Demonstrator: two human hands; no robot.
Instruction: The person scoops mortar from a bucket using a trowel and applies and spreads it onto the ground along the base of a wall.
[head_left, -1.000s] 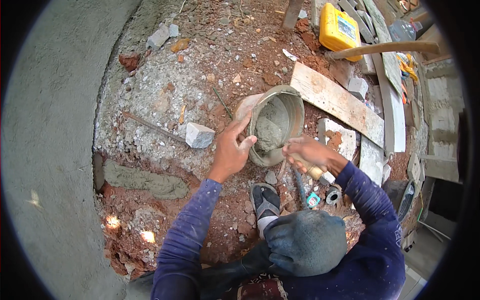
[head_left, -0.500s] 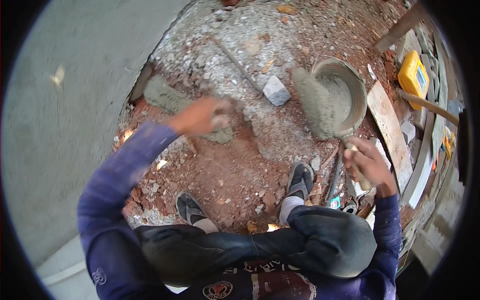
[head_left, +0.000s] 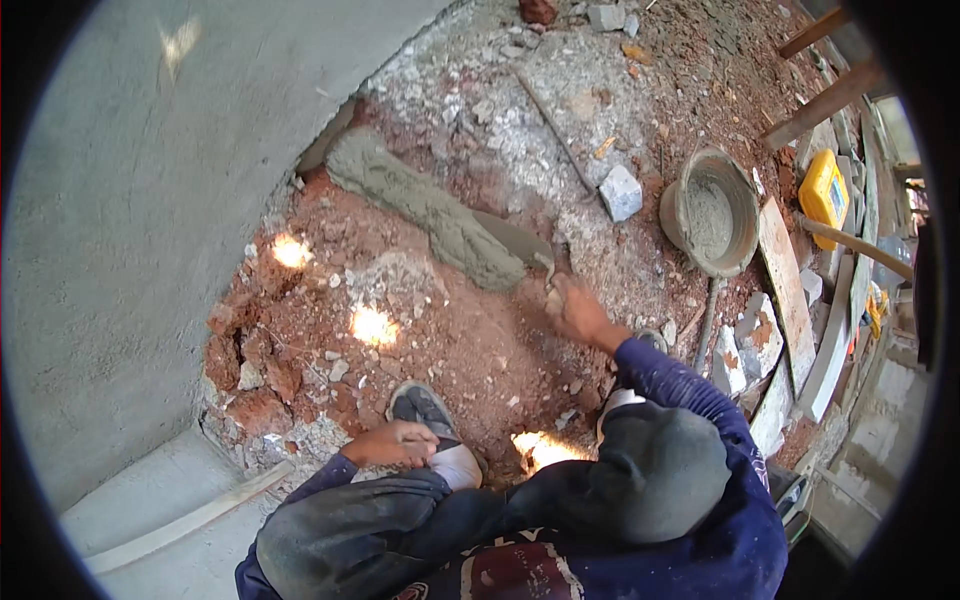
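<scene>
My right hand [head_left: 577,312] grips the handle of a trowel [head_left: 515,243]. The trowel's blade lies against the near end of a long strip of wet grey mortar [head_left: 425,205], which runs along the foot of a plastered wall [head_left: 150,200]. My left hand [head_left: 393,442] rests loosely closed on my left shin, just above my grey shoe [head_left: 422,408], and holds nothing. A round pan of mortar [head_left: 712,210] sits on the ground to the right, beyond my right hand.
The ground is red earth and grey rubble. A pale stone block [head_left: 620,192] lies between the mortar strip and the pan. Wooden planks [head_left: 785,265], broken bricks and a yellow container [head_left: 822,195] crowd the right side. A concrete ledge [head_left: 180,500] runs at lower left.
My right hand has brought the trowel from the pan over to the mortar strip. My left hand has left the pan's rim, reached to the strip, then drawn back to my leg.
</scene>
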